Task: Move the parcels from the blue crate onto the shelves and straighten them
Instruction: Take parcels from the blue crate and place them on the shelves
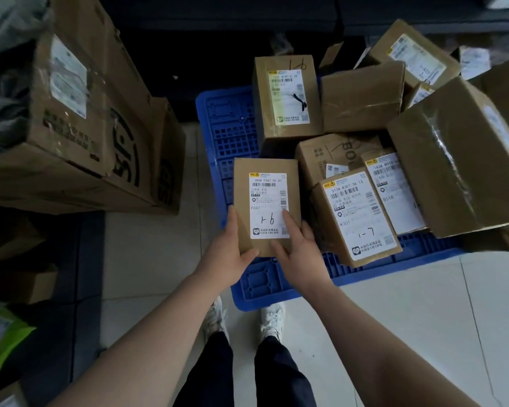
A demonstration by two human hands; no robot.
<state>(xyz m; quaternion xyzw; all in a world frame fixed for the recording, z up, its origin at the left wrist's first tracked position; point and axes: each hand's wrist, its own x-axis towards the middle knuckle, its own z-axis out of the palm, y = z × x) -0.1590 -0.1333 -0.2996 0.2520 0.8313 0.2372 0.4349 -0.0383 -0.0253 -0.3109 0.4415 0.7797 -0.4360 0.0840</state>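
Holding a small brown cardboard parcel (266, 201) in both hands, I have it over the near-left part of the blue plastic crate (229, 124); can't tell if its base rests on the crate or is lifted. My left hand (227, 254) grips the near-left corner, thumb across the near edge of the top face, fingers along the left side. My right hand (297, 248) grips the near-right corner, forefinger laid straight on the white shipping label (268, 205), thumb on the top face, other fingers round the right side.

Around it: a tan label-up parcel marked 1-7 (356, 218) lies just right of it at the crate's near edge, tilted. A tall brown box (287, 101) stands at the far edge, directly beyond the held parcel with bare blue grid between them. A plain taped box (362, 98) sits beside that one. A large brown carton wrapped in clear tape (465, 154) leans over the right edge, overlapping smaller parcels. More boxes are piled at the far-right corner. Off the crate to the left, big printed cardboard cartons (71, 113) are stacked on the pale tiled floor (147, 245). My white shoes (272, 318) are at the crate's near edge.

The held parcel's long axis runs straight away from me. Its label faces up and reads upright from my side, with "1-6" handwritten at the near end.
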